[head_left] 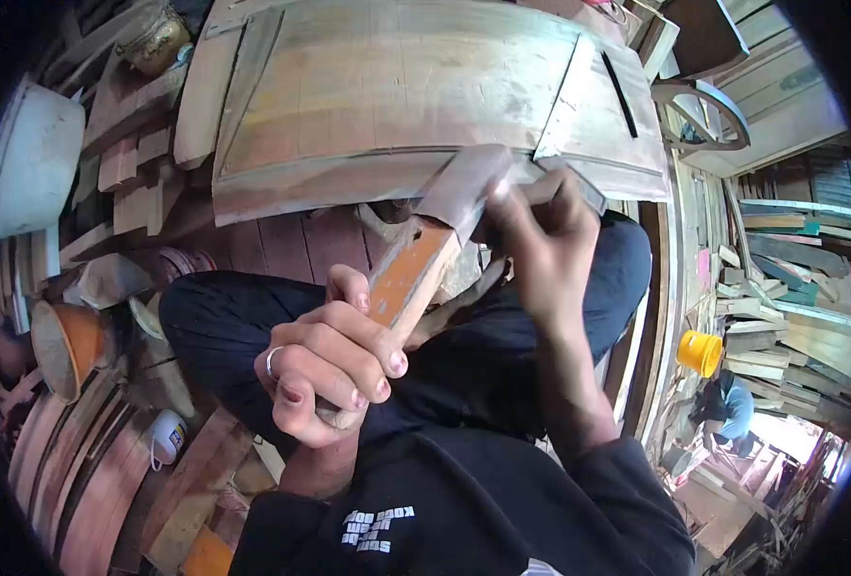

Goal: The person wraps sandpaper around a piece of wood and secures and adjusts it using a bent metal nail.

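Observation:
A wooden block (408, 278) with a worn orange face is tilted up in front of my lap. My left hand (334, 365), with a ring on one finger, is wrapped round its lower end. Over the block's upper end lies a folded brownish sheet (464, 188), which looks like sandpaper. My right hand (547, 245) pinches the right edge of that sheet, its fingers slightly blurred. A dark flat piece (579, 182) shows behind the right fingers. Beyond both hands stretches a wide wooden panel (406, 77).
Stacked boards (89, 461) and an orange bowl (65, 350) are at the left, with a white mug (166, 437). A yellow bucket (699, 353) stands at the right near piled wood (781, 259). Another person (733, 408) is bent over at the lower right.

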`<state>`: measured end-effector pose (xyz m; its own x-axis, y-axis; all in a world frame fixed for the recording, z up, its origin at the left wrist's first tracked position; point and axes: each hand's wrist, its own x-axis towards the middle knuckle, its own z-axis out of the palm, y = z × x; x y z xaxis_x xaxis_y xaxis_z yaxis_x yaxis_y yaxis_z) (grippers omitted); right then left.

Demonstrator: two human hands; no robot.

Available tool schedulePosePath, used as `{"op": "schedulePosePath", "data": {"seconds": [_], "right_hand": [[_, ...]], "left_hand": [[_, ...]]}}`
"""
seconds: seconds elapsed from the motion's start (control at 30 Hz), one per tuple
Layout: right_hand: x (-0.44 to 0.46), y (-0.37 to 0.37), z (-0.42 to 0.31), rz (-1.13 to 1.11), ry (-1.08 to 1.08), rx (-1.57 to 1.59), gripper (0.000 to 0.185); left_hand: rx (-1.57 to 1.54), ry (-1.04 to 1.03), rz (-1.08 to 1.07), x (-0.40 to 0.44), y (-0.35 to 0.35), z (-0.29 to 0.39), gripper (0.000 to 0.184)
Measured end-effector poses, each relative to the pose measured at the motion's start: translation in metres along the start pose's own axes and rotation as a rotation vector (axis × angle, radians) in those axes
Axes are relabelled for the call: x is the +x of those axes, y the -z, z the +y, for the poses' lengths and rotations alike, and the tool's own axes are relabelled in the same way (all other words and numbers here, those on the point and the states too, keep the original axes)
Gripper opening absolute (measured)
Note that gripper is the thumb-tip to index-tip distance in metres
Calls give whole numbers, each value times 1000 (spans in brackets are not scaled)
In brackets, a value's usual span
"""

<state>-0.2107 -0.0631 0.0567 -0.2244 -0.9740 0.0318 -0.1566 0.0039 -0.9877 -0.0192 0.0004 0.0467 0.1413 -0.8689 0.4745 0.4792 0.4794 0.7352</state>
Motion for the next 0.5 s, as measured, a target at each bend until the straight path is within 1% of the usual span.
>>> {"op": "schedulePosePath", "data": {"seconds": [0.03,0.07,0.1,0.17,0.2,0.23,0.33,0.37,0.43,0.47,0.5], "right_hand": [[11,4,1,43,-42,-31,23],[18,7,10,50,-171,79,24],[15,6,7,43,-163,84,24],[-2,4,2,-31,30,25,26],[-9,2,1,-60,75,-1,26],[-3,4,1,-55,71,-5,26],[21,10,-1,41,-151,33,24],[16,8,2,34,-147,38,24],[0,3,7,-68,70,-41,26],[-5,-7,9,-51,179,46,27],[2,-5,9,-44,175,43,27]], "left_hand": [[7,-10,-12,0,1,1,43],[39,-13,-36,-1,3,1,44],[44,-25,-36,-1,3,1,44],[16,-25,-7,0,1,0,44],[-8,-16,-7,1,2,0,43],[-13,-10,-8,1,2,0,43],[11,-22,-42,1,2,0,43],[18,-29,-40,1,1,0,43],[22,-2,-5,0,-3,1,47],[36,6,-17,1,-2,2,46],[32,13,-20,2,-3,2,46]]}}
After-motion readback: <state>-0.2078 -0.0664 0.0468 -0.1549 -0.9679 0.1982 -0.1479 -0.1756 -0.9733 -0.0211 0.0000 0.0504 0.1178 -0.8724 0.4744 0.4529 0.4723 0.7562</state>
